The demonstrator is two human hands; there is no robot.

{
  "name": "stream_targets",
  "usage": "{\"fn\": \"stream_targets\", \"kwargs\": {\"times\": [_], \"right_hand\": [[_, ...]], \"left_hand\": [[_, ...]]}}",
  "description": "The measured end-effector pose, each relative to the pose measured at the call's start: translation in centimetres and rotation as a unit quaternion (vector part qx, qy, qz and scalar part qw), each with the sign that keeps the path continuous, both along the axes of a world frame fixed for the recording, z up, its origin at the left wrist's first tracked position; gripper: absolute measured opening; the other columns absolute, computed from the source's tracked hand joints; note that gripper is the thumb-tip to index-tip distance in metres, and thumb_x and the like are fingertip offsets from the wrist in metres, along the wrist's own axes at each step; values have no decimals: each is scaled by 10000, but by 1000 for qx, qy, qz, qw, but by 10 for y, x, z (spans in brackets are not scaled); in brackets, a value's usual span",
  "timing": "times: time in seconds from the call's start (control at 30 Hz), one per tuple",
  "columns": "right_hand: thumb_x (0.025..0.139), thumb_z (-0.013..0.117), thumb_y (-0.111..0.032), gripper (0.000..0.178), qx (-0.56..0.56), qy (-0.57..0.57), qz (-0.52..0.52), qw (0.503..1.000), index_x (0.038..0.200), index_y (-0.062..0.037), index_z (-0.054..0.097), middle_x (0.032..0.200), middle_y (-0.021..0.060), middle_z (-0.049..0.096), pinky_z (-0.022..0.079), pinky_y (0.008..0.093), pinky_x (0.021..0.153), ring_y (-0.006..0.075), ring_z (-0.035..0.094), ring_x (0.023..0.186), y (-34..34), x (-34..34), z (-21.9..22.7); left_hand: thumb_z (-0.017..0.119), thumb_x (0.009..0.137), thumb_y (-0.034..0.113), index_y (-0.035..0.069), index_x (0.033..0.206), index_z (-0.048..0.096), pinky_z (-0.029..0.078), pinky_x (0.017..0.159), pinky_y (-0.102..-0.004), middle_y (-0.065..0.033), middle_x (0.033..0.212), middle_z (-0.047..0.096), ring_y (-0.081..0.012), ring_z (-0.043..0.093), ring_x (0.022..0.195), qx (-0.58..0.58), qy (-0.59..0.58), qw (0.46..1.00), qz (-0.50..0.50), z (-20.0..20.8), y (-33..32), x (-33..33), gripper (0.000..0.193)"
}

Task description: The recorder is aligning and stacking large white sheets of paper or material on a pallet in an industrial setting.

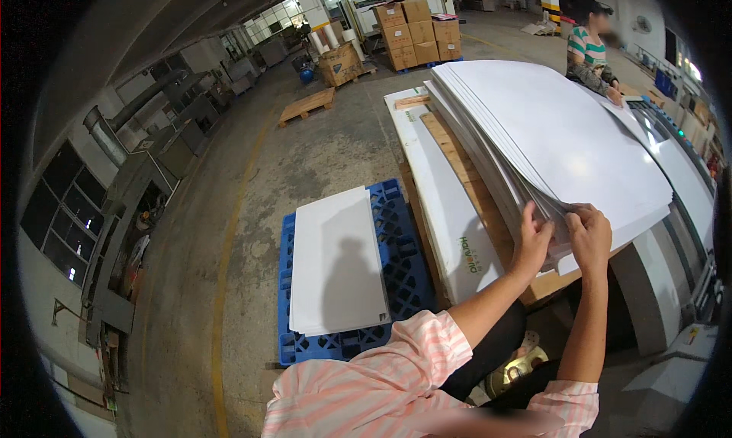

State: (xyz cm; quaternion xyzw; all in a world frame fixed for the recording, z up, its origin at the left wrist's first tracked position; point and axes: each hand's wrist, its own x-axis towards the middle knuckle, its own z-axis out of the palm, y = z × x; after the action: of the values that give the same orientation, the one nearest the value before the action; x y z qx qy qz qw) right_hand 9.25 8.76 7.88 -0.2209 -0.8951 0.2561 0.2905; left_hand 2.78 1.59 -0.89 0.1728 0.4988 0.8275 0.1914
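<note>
A tall stack of large white sheets (pixel 557 125) lies in front of me to the right, its near edges fanned apart. My right hand (pixel 590 234) is closed on the near edge of the upper sheets, with knuckles up and the edge bent upward. Just left of it, my left hand (pixel 535 238) is at the fanned edges of the lower sheets. Its thumb and forefinger are apart, and the other fingers are partly hidden. Beneath the stack are wooden boards (pixel 465 175) and a white printed wrapper (pixel 450 228).
Left of the stack, a blue plastic pallet (pixel 404 247) bears a lower pile of white sheets (pixel 332 259). Another person (pixel 587 53) stands at the far right beside a machine (pixel 671 144), a hand on a sheet. Cartons (pixel 412 34) and a wooden pallet (pixel 307 105) are farther back.
</note>
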Motion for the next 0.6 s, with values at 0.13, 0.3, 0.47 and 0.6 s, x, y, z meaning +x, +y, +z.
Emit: {"fn": "stream_targets", "kwargs": {"times": [0.13, 0.3, 0.47, 0.6], "right_hand": [[715, 500, -180, 270, -11, 34, 1, 999, 790, 35, 647, 921, 141, 637, 469, 362, 708, 333, 598, 781, 0, 1, 0], [719, 514, -181, 260, -6, 39, 21, 999, 788, 24, 657, 929, 129, 641, 467, 362, 725, 320, 595, 809, 0, 1, -6], [720, 571, -211, 235, 20, 41, 5, 999, 788, -15, 681, 958, 114, 636, 449, 358, 779, 290, 567, 887, -1, 5, -6], [716, 591, -226, 243, 47, 35, 15, 998, 789, -13, 681, 963, 113, 634, 446, 359, 785, 284, 566, 895, -5, 10, 1]], "left_hand": [[501, 894, 155, 36, 1056, 487, 466, 617, -224, -9, 858, 551, -76, 539, 728, 23, 31, 998, 56, 5, 0, 3, 201], [497, 907, 192, 30, 959, 555, 467, 626, -215, 10, 814, 556, -69, 534, 692, 43, 16, 998, -38, 0, -3, -4, 180], [519, 894, 196, 10, 892, 591, 436, 609, -211, 12, 783, 563, -53, 510, 703, 56, -42, 997, -30, 7, -2, 0, 200], [522, 892, 185, 4, 934, 596, 446, 632, -211, 10, 799, 574, -55, 521, 724, 63, -36, 997, -32, 7, -4, 0, 201]]}}
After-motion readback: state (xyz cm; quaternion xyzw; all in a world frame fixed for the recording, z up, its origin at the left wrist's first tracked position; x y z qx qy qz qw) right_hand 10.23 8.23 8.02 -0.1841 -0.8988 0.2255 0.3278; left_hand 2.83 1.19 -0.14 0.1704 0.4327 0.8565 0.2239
